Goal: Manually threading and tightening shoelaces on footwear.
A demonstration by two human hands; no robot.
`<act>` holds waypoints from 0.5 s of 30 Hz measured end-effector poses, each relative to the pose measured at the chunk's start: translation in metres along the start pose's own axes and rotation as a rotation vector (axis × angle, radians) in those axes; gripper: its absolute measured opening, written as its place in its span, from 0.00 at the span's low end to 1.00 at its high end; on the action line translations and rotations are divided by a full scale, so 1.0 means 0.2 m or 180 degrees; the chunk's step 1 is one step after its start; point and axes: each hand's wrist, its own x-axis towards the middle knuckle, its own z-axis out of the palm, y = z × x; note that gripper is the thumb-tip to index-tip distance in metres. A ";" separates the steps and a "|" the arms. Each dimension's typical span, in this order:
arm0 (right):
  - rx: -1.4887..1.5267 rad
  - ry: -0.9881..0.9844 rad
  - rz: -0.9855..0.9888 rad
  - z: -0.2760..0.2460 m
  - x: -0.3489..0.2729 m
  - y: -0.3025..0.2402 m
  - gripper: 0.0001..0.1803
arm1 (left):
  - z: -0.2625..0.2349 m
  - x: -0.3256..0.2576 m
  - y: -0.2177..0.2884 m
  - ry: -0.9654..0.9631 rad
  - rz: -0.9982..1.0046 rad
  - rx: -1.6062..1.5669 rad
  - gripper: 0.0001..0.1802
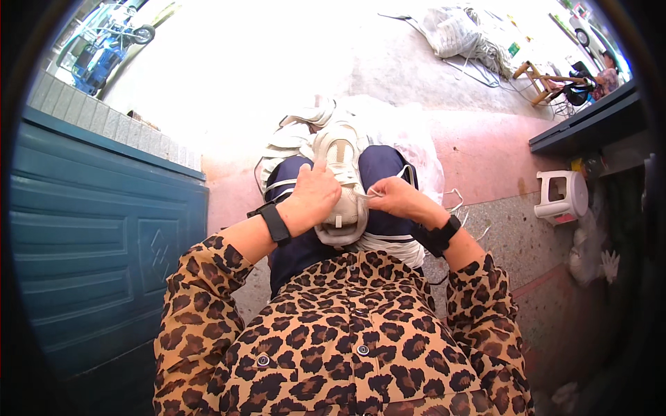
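Note:
A beige-white sneaker [340,215] rests in my lap between my knees, its heel end toward me and its toe pointing away. My left hand [311,199] is closed on the left side of the shoe, near the lacing, with its index finger stretched along it. At the shoe's right side, my right hand [402,200] pinches a pale shoelace [365,196] between thumb and fingers. A bundle of white laces [395,249] lies under the shoe across my right thigh. Exactly what the left fingertips grip is partly hidden.
Beyond my knees sit more pale shoes [291,135] and a whitish plastic bag [423,149]. A white stool [562,197] stands at right; a blue door panel [104,222] is at left. Farther off are a bundled sack [451,35], a wooden frame [544,83] and a blue vehicle [100,48].

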 end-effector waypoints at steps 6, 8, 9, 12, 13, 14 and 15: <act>-0.0277 0.0296 0.0223 0.01 -0.09 -0.05 0.17 | -0.11 -0.01 -0.08 0.1175 -0.0006 -0.2002 0.05; -0.0419 0.0448 0.0107 0.04 -0.09 -0.05 0.18 | -0.33 0.01 -0.09 0.1546 -0.0163 -0.4658 0.08; -0.0408 0.0474 0.0142 0.05 -0.09 -0.05 0.18 | -0.43 0.03 -0.09 0.1785 -0.0269 -0.5202 0.09; -0.1192 0.0806 -0.0408 0.17 -0.13 -0.08 0.18 | -0.40 0.02 -0.18 0.0941 -0.0576 -0.5687 0.08; -0.1433 0.0640 -0.0538 0.18 -0.17 -0.13 0.17 | -0.34 0.02 -0.17 0.0695 -0.0864 -0.4949 0.09; -0.1671 0.0466 -0.0671 0.20 -0.21 -0.18 0.16 | -0.17 0.02 -0.19 0.1091 -0.0620 -0.3645 0.09; -0.1708 0.0559 -0.0727 0.18 -0.24 -0.18 0.14 | -0.09 0.00 -0.17 0.0994 -0.0667 -0.3305 0.10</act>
